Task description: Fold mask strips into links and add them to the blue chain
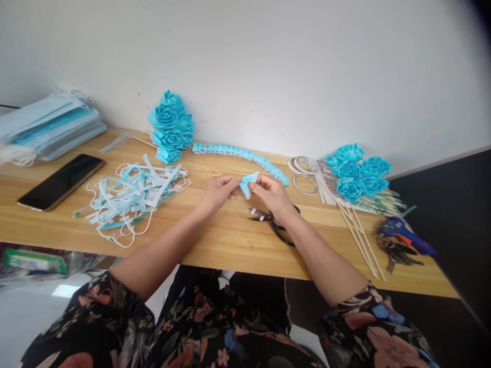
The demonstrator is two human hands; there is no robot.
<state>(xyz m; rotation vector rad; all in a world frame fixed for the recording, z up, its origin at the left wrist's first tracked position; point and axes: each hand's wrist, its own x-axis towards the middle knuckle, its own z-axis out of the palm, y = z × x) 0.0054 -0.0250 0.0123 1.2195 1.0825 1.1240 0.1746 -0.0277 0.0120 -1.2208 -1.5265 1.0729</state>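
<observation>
Between my hands is a small folded piece of light blue mask fabric [248, 185], pointed at its corners. My left hand [221, 193] pinches its left side with thumb and fingers. On the right edge, my right hand [271, 195] grips it the same way. Both hands hover over the wooden table [233, 240]. Black-handled scissors [272, 221] lie below my right hand, their blades parted and pointing left, one handle partly hidden by my wrist. Behind the hands runs a curved row of folded blue pieces [238, 151].
Blue fabric roses [171, 122] stand back left, more roses [356, 174] lie right. Mask scraps [134, 197], a phone [61, 181] and stacked masks [49, 125] are left. Tape rolls [305, 174], wooden sticks [360, 240] and a blue glue gun [402, 232] with keys [399, 253] are right.
</observation>
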